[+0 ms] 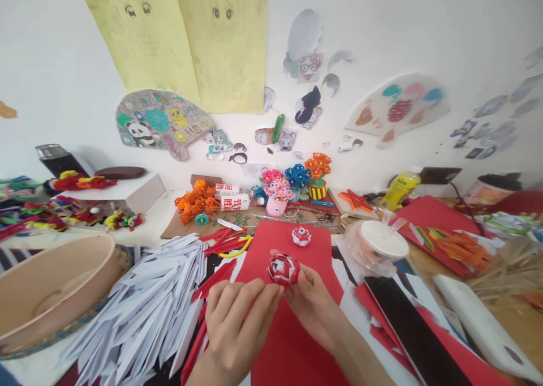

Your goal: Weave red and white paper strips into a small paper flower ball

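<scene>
A red and white folded-paper flower (283, 269) is held up over a red paper sheet (292, 324). Its right side and underside rest in the closed fingers of my right hand (316, 307). My left hand (240, 318) is closed in a pinch at the flower's lower left edge; the back of the hand hides most of what its fingertips grip. Just beyond, a second red and white paper flower (301, 236) sits on the red sheet. Left of my left hand lie a large heap of folded white paper strips (144, 312) and some folded red strips (220, 278).
A round beige basin (59, 290) stands at the left. To the right are a lidded plastic cup (382, 240), a dark flat slab (413, 329), a white power bank-like object (483, 324) and a yellow bottle (400, 189). Handmade flowers (278, 188) line the wall.
</scene>
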Demonstrator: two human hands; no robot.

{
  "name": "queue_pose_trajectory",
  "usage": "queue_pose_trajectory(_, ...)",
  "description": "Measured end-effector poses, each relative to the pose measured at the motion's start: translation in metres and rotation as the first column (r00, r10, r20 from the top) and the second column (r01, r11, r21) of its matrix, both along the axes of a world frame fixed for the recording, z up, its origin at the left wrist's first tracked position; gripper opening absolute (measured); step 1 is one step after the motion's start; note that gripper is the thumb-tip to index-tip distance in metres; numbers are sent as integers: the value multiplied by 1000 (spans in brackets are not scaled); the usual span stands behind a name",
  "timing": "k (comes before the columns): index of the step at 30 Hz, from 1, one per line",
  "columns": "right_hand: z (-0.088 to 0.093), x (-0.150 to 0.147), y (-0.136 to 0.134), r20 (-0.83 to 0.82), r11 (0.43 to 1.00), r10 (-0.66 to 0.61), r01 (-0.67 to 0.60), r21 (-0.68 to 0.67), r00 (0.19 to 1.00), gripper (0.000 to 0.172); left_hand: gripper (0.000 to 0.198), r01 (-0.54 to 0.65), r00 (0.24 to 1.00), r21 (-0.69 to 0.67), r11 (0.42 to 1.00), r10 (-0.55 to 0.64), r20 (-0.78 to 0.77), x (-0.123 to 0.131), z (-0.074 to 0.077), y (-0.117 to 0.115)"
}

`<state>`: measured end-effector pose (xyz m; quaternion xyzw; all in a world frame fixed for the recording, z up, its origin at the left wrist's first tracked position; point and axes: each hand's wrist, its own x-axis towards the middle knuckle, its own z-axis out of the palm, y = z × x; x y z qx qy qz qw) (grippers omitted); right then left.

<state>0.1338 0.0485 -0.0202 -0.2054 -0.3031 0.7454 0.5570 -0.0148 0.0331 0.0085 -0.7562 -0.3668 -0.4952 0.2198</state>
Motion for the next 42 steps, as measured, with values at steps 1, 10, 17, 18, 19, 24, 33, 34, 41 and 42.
queue_pose_trajectory(1, 0, 0, 0, -3, 1000, 4, -4, 1, 1000, 33, 7, -15, 1000, 3, 1000, 15, 6, 0, 0, 0)
queue_pose_trajectory(10, 3, 1, -1, -32, 999, 27, -28, -36, 999, 37, 12, -31, 999, 31, 999, 32, -22, 0, -2, -3)
queue_pose_trajectory(17, 5, 2, -2, 18, 999, 31, -30, -40, 999, 43, 7, 87, 994, -77, 993, -91, -51, 3, -2, 2)
queue_pose_trajectory(18, 5, 2, -2, 25, 999, 34, -33, -37, 999, 44, 6, 98, 992, -81, 992, -104, -70, 3, -1, 3)
queue_pose_trajectory(19, 5, 2, -2, 29, 999, 35, -34, -33, 999, 46, 6, 103, 991, -81, 991, -109, -79, 2, 0, 3)
queue_pose_trajectory(24, 2, 2, -1, 8, 1000, 15, -15, -14, 1000, 46, 11, 44, 999, -25, 999, -43, 15, -2, 4, -1)
queue_pose_trajectory(33, 3, 3, -1, 21, 1000, 22, -22, -13, 1000, 45, 12, -15, 995, 52, 999, 21, -101, -4, -2, 0)
queue_pose_trajectory(34, 4, 3, -1, 16, 1000, 25, -25, -16, 1000, 45, 11, -11, 995, 53, 999, 17, -103, -3, -2, 1)
queue_pose_trajectory(41, 3, 3, -1, 25, 999, 37, -37, -4, 999, 46, 8, 186, 982, -168, 968, -177, 70, 2, 1, 4)
queue_pose_trajectory(42, 2, 3, -1, 30, 999, 39, -39, 0, 999, 47, 10, 222, 973, -200, 954, -204, 107, 3, 1, 4)
